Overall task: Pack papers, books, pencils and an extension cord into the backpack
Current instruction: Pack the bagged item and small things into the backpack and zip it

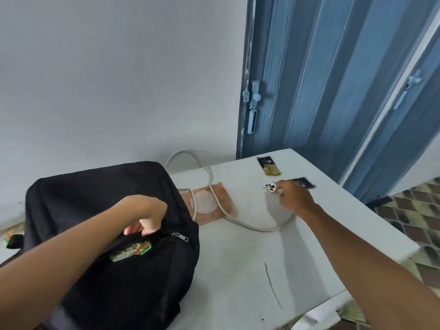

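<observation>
On the white surface (238,270), one black backpack (107,234) is being gripped at its opening by the left hand (145,217), while one extension cord's plug (271,187) is being pinched by the right hand (295,198) beside two dark cards (268,166).

No text, brand or number can be read anywhere. The two dark cards (268,165) (302,182) at the table's (238,270) 1 o'clock corner carry print too small and blurred to make out, and so does the coloured cover (130,251) showing in the backpack's (95,198) opening.
</observation>
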{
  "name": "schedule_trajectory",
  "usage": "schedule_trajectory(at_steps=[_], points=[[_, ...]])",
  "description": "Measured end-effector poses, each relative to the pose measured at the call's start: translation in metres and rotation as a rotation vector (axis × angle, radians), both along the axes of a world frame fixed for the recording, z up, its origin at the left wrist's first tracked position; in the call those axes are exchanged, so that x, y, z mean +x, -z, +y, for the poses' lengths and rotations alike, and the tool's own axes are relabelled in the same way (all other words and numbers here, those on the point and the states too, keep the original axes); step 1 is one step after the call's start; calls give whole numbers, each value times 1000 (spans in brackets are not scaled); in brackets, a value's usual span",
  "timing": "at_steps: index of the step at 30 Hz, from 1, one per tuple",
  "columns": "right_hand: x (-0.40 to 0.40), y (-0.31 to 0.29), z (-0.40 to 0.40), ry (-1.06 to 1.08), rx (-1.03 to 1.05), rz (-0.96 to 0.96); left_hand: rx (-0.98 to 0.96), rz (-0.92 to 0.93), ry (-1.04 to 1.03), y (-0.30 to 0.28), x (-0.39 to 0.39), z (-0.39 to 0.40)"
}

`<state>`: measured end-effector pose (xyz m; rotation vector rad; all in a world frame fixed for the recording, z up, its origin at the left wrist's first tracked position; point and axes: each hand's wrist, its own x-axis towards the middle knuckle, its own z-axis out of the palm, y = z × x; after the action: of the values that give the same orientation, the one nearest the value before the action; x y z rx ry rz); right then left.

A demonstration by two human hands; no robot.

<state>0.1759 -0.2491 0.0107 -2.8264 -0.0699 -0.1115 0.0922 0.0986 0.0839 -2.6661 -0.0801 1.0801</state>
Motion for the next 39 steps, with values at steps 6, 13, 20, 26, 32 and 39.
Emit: schedule_trajectory(at_steps=[6, 13, 20, 26, 32, 39], points=[[29, 27, -21, 5, -259, 34, 174, 132, 86, 4, 4, -24], [45, 37, -22, -24, -330, 57, 322, 263, 139, 5, 8, -45], [44, 33, -29, 73, -432, -17, 349, 271, 149, 15, 12, -42], [30, 36, -20, 126, -142, -363, 335, 201, 252, 20, 12, -32], [12, 2, 51, -215, 130, -740, 214, 23, 284, 11, 0, -33], [-65, -38, 166, -733, 537, -842, -124, -260, 227, 0, -28, 4]])
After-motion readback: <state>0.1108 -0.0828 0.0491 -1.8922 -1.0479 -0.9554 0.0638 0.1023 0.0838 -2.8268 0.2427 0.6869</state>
